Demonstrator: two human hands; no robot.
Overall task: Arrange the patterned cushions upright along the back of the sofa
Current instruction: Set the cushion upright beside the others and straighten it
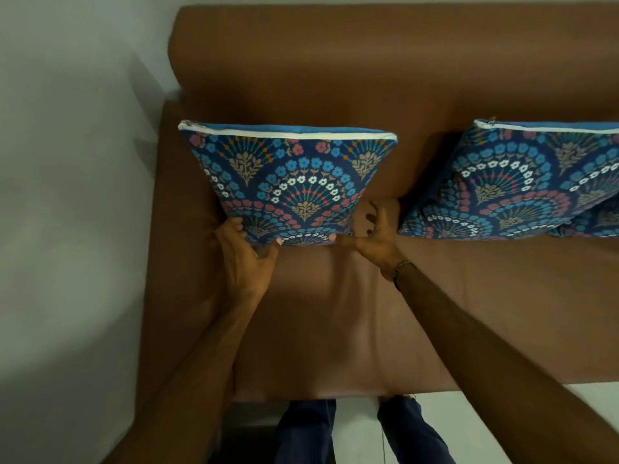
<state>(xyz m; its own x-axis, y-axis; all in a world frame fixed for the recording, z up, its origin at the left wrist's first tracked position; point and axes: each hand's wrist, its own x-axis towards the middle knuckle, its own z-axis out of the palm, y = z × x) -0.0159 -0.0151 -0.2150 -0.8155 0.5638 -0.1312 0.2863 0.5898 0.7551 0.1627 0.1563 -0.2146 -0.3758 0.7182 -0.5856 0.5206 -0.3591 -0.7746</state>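
Down at the seat, both arms stretched forward and slightly inward. Left hand point(246, 252) curled round the lower left corner of the near cushion point(288, 182), fingers tucked behind, thumb on the patterned front: closed on that corner. Right hand point(371, 236) at the lower right corner, thumb tip touching the bottom edge, fingers point(370, 217) bent and spread apart just beside the cushion's right side; whether they grip the fabric, hard to tell. Thin bracelet point(402, 265) on the right wrist.

Near cushion standing upright against the brown sofa point(335, 78) back, zip edge on top, bottom edge resting on the seat. Bare seat cloth in front of it, reaching to the front edge by the knees. Narrow strip of seat to its left, then the sofa's left end and the pale wall point(67, 162). Small gap of sofa back to its right, then a second cushion point(509, 182), also leaning on the back, running out of the picture on the right, with another patterned piece point(589, 219) overlapping its lower right part.
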